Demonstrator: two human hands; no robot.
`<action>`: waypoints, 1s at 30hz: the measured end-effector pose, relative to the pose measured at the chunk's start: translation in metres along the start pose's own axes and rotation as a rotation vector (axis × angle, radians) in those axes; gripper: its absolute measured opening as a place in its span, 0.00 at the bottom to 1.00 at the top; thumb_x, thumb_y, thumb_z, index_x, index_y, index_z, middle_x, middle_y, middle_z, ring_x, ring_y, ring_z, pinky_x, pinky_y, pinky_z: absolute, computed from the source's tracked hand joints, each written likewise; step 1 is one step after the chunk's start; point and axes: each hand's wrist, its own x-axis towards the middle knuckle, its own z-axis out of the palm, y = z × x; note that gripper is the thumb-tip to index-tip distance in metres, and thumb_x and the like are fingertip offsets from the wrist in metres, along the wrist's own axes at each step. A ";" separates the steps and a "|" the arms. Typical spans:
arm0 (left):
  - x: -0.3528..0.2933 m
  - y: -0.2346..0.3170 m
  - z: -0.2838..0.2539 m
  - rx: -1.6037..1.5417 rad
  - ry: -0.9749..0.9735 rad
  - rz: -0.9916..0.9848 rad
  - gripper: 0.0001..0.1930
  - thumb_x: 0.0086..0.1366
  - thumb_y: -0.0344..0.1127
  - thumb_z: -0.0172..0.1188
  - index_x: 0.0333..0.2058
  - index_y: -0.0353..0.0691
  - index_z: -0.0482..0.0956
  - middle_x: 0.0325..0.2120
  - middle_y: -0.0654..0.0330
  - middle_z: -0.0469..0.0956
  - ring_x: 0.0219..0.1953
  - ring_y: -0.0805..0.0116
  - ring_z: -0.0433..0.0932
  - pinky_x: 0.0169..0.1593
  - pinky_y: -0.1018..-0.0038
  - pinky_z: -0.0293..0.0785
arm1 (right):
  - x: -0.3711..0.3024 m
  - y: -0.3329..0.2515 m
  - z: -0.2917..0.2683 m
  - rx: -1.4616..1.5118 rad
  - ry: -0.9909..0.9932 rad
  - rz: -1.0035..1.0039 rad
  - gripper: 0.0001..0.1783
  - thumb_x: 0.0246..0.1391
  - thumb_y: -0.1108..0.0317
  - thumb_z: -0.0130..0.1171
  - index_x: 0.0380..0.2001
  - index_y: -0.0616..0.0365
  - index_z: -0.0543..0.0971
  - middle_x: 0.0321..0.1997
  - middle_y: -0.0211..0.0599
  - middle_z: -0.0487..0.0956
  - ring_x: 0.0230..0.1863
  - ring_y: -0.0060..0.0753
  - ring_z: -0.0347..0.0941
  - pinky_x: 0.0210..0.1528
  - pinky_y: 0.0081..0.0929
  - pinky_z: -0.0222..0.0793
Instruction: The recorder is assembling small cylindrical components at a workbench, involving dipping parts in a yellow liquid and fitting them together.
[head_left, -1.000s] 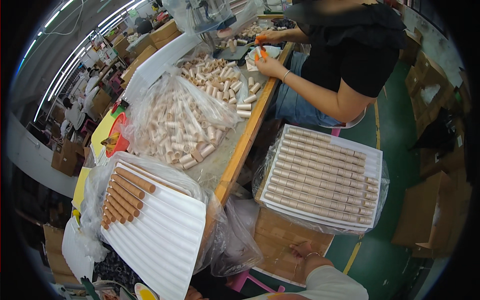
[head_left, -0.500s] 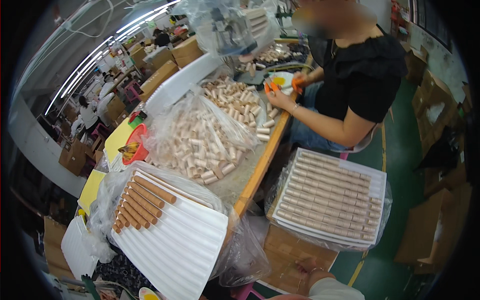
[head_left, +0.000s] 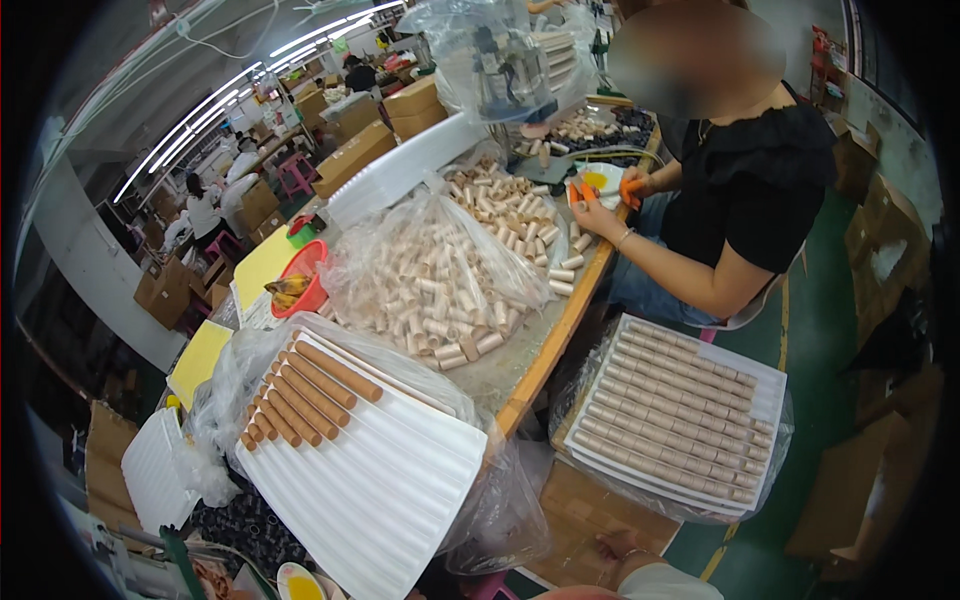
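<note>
My right hand [head_left: 618, 546] hangs low at the lower edge, its wrist beside a white sleeve. It is over a brown cardboard surface [head_left: 590, 505], and its fingers are too dim to read. My left hand is out of sight. Left of the right hand, a white ridged foam tray [head_left: 370, 500] slopes toward me. Several cork-brown cylinders [head_left: 318, 390] lie in its grooves at the far end. Beyond my right hand stands another white foam tray [head_left: 768, 392], its grooves filled with rows of pale beige short cylinders [head_left: 670, 415].
A large pile of loose beige cylinders [head_left: 440, 290], partly under clear plastic, covers the table. A red basket [head_left: 310, 275] holds bananas [head_left: 288, 290]. Across the table's wooden edge [head_left: 545, 365], a co-worker [head_left: 740, 190] in black handles orange pieces. Cardboard boxes [head_left: 845, 490] line the right.
The whole view has shifted, so the table and trays appear farther right and slightly lower. My right hand stays low by the cardboard. The co-worker's hands still hold orange pieces.
</note>
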 end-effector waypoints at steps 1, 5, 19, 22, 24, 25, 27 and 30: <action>-0.004 -0.015 0.010 -0.031 -0.042 0.058 0.09 0.57 0.32 0.56 0.22 0.40 0.67 0.22 0.57 0.63 0.26 0.60 0.65 0.30 0.62 0.61 | 0.001 -0.004 0.000 0.012 -0.014 -0.006 0.20 0.52 0.54 0.60 0.17 0.60 0.79 0.16 0.37 0.77 0.12 0.27 0.71 0.15 0.23 0.66; 0.010 0.010 -0.009 0.001 -0.167 0.003 0.07 0.58 0.30 0.53 0.23 0.39 0.65 0.22 0.58 0.61 0.27 0.60 0.63 0.34 0.63 0.63 | 0.019 0.016 -0.003 0.018 -0.053 0.051 0.21 0.51 0.52 0.60 0.16 0.59 0.78 0.16 0.35 0.77 0.13 0.26 0.70 0.16 0.24 0.66; 0.019 0.044 -0.034 0.133 -0.312 -0.117 0.06 0.61 0.30 0.49 0.26 0.37 0.65 0.23 0.56 0.60 0.28 0.58 0.63 0.39 0.62 0.65 | 0.014 0.013 0.001 0.030 0.003 0.064 0.24 0.48 0.48 0.62 0.16 0.60 0.78 0.17 0.36 0.78 0.14 0.27 0.70 0.17 0.25 0.67; 0.021 0.049 -0.038 0.182 -0.338 -0.133 0.06 0.61 0.31 0.49 0.26 0.37 0.65 0.23 0.55 0.60 0.28 0.58 0.63 0.39 0.62 0.65 | 0.012 0.013 0.001 0.041 0.006 0.071 0.24 0.48 0.48 0.62 0.16 0.60 0.78 0.17 0.36 0.78 0.14 0.27 0.71 0.18 0.25 0.67; 0.024 0.054 -0.040 0.211 -0.353 -0.141 0.06 0.61 0.31 0.49 0.26 0.37 0.65 0.24 0.55 0.60 0.28 0.57 0.63 0.39 0.62 0.65 | 0.007 0.007 0.002 0.052 0.011 0.064 0.24 0.48 0.48 0.63 0.16 0.60 0.78 0.17 0.36 0.78 0.14 0.27 0.71 0.18 0.25 0.68; 0.026 0.058 -0.041 0.224 -0.360 -0.144 0.06 0.61 0.31 0.49 0.27 0.37 0.65 0.24 0.55 0.60 0.28 0.57 0.63 0.39 0.62 0.65 | 0.004 0.002 0.003 0.044 0.010 0.051 0.24 0.47 0.48 0.63 0.16 0.60 0.78 0.17 0.36 0.78 0.14 0.27 0.71 0.18 0.24 0.67; 0.033 0.071 -0.049 0.235 -0.394 -0.179 0.06 0.62 0.32 0.48 0.28 0.36 0.66 0.24 0.54 0.61 0.29 0.57 0.64 0.40 0.62 0.65 | 0.002 0.002 0.002 0.039 0.014 0.041 0.24 0.47 0.48 0.63 0.15 0.60 0.78 0.17 0.36 0.78 0.14 0.27 0.70 0.17 0.24 0.67; 0.016 0.028 -0.023 0.155 -0.333 -0.127 0.06 0.62 0.33 0.48 0.29 0.36 0.67 0.26 0.53 0.63 0.30 0.56 0.65 0.40 0.63 0.65 | 0.006 0.007 0.002 0.053 0.016 0.052 0.24 0.47 0.48 0.63 0.15 0.60 0.78 0.16 0.35 0.77 0.13 0.26 0.69 0.17 0.24 0.66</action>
